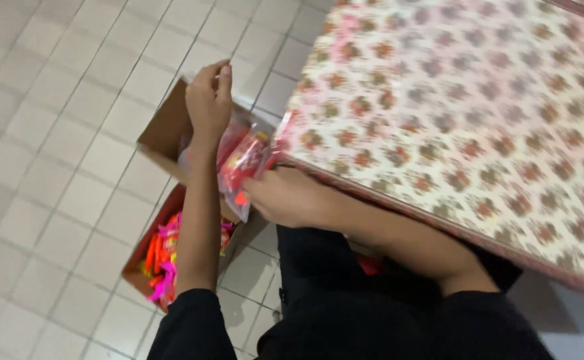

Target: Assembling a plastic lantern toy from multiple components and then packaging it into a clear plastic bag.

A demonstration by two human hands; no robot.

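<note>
- Nearest the wearer, the right hand [285,193] lies palm down by the near edge of the table, its fingers closed on the lower end of a clear plastic bag [238,170] holding red packets.
- Just beyond it, the left hand [210,100] is raised with fingers bunched narrow, pinching the bag's upper part, so the bag hangs stretched between both hands.
- Under the left forearm, an open cardboard box [155,137] sits on the tiled floor [52,133]; its near half shows a heap of orange and pink packets [162,257].
- To the right of both hands, the table's flowered cloth [452,107] spreads away, its edge touching the bag.
</note>
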